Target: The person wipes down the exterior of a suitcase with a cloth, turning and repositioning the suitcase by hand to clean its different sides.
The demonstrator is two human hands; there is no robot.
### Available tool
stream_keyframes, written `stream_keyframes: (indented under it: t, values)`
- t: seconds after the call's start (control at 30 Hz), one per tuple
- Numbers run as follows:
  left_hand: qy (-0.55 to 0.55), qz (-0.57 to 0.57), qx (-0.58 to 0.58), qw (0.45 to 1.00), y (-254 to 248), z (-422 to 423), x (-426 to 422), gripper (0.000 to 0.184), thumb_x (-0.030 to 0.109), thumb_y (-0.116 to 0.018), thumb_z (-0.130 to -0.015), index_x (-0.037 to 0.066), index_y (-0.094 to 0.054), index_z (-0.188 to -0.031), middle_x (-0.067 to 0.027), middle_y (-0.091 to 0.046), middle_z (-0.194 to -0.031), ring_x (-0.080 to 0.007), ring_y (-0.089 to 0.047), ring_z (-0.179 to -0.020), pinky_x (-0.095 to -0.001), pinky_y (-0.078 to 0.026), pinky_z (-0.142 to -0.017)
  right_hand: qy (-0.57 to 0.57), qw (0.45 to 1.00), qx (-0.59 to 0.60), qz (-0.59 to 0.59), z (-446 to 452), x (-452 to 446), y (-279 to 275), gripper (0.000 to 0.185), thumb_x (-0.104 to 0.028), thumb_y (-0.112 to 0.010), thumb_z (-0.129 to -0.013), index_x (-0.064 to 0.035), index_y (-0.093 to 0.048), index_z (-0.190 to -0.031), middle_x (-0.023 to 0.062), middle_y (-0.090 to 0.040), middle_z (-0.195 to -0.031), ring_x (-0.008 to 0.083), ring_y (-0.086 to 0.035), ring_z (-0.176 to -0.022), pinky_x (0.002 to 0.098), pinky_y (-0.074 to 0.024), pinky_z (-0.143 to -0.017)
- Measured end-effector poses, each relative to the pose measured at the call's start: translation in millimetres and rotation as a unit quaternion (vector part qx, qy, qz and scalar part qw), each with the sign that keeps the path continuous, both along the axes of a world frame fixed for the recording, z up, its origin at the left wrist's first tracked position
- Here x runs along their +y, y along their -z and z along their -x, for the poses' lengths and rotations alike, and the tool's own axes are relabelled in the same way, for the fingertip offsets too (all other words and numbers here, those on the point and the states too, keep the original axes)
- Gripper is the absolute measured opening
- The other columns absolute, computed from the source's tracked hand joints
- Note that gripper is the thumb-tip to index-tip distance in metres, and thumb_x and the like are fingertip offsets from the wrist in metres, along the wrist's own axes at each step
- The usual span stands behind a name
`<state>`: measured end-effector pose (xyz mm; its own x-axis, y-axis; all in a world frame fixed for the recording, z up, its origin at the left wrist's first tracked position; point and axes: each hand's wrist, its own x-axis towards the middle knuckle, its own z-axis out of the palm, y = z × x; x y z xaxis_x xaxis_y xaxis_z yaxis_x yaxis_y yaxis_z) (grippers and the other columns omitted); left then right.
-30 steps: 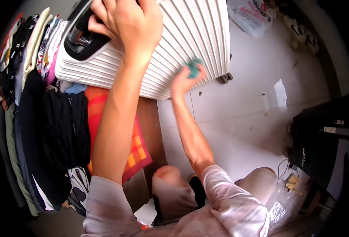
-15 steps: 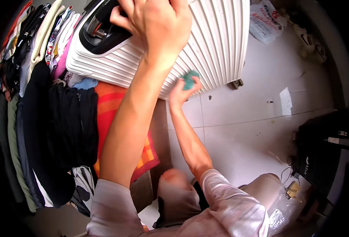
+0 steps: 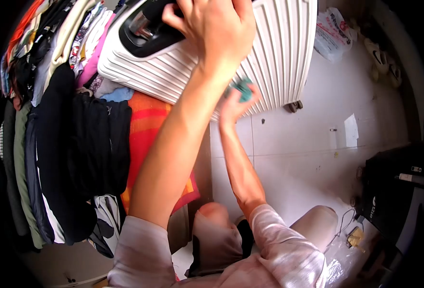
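Observation:
A white ribbed hard-shell suitcase (image 3: 279,53) leans at the top of the view, with a black recessed handle panel (image 3: 149,45) on one side. My left hand (image 3: 221,29) grips the suitcase at its upper part, thumb near that panel; its fingertips run out of the frame. My right hand (image 3: 236,108) presses a crumpled green cloth (image 3: 243,90) against the ribs near the suitcase's lower edge, fingers closed round it. A wheel (image 3: 294,106) shows at the suitcase's lower right corner.
Several hanging clothes (image 3: 58,158) crowd the left, beside an orange-red checked fabric (image 3: 147,120). Pale floor tiles (image 3: 298,139) lie to the right, with a plastic bag (image 3: 334,36), shoes (image 3: 377,55) and a black bag or case (image 3: 389,187). My bent knees are below.
The view has shifted, so the suitcase and clothes sit further right. My right hand and the green cloth have slid slightly upward on the ribs. My left hand keeps its place on the suitcase.

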<state>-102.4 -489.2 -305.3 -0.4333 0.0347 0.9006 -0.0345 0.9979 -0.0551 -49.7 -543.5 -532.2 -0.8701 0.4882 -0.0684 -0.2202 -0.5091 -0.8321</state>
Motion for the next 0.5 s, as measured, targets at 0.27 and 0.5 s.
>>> stream_keyframes:
  t: [0.27, 0.5]
  values:
    - [0.004, 0.000, 0.009, 1.000, -6.7, -0.3, -1.9, 0.047, 0.022, -0.057, -0.091, 0.007, -0.055, -0.135, -0.0130, -0.054, -0.137, -0.0318, -0.042, -0.132, -0.0530, -0.024, -0.105, 0.037, 0.936, 0.140, -0.320, 1.0, 6.0, 130.1, 0.045, -0.003, -0.068, -0.069, -0.0080, -0.051, -0.111, 0.0168, -0.047, -0.115, 0.0351, -0.044, -0.112, 0.0474, -0.0355, -0.095]
    - [-0.001, -0.001, 0.015, 1.000, -6.3, 3.8, 2.1, 0.046, 0.021, -0.056, -0.092, 0.006, -0.054, -0.135, -0.0134, -0.054, -0.138, -0.0313, -0.041, -0.133, -0.0535, -0.023, -0.107, 0.038, 0.993, -0.111, -0.033, -12.3, -33.2, 39.6, 0.040, -0.002, -0.055, -0.078, 0.0009, -0.043, -0.116, 0.0167, -0.040, -0.116, 0.0336, -0.041, -0.109, 0.0474, -0.0305, -0.103]
